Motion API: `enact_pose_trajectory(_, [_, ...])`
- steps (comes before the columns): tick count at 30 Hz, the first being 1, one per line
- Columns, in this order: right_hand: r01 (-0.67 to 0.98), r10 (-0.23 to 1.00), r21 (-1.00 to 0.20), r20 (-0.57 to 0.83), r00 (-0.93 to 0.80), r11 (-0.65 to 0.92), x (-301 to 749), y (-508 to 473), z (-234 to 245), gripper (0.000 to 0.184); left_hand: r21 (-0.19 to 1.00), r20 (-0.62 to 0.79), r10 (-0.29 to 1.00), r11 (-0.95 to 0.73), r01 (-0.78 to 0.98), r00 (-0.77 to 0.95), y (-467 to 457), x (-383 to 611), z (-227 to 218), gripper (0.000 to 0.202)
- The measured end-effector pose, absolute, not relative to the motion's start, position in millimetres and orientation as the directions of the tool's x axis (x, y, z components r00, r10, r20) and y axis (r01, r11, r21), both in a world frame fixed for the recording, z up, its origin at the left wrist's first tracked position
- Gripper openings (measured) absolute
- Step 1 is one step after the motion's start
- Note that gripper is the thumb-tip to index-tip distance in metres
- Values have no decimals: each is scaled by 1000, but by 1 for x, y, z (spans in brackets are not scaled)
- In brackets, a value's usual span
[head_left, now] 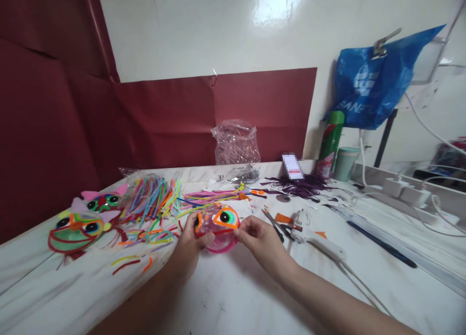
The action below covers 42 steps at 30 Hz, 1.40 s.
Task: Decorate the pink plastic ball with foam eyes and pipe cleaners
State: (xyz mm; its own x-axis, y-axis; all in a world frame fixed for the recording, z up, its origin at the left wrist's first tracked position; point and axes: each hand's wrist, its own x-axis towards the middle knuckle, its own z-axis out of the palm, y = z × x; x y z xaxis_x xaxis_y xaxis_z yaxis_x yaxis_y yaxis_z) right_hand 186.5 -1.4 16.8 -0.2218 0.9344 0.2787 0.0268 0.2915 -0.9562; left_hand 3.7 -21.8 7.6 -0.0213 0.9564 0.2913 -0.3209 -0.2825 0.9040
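Note:
A pink, see-through round craft face (220, 240) with orange-rimmed googly eyes is held over the table in front of me. My left hand (191, 242) grips its left side, thumb on the front. At its right edge, my right hand (257, 235) pinches with thumb and forefinger near the end of a red pipe cleaner (220, 231) that runs across the face below the eyes. To the right lie black-handled scissors (274, 226) and a white glue gun (316, 240) with its cord.
Two finished-looking craft faces, one green-mouthed (74, 233), sit at left beside a bundle of coloured pipe cleaners (151, 199). Purple strips (302, 185), a phone (292, 166), a green spray can (330, 143), a cup (345, 163) and a power strip (411, 204) stand at the back right.

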Motion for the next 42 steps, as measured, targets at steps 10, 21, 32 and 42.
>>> enact_pose_trajectory(10, [22,941,-965,250,-227,261,187,-5,20,21,926,263,964,-260,-273,-25,-19,-1,6,57])
enact_pose_trajectory(21, [-27,952,-977,213,-222,212,186,-1,22,9,925,250,964,-266,-272,-91,-23,7,17,64])
enact_pose_trajectory(32, [-34,957,-990,138,-255,134,189,5,21,8,928,266,961,-277,-250,-78,-20,5,12,68])
enact_pose_trajectory(42, [-44,964,-999,33,-266,23,188,7,21,12,934,296,944,-318,-161,-147,-22,7,9,70])
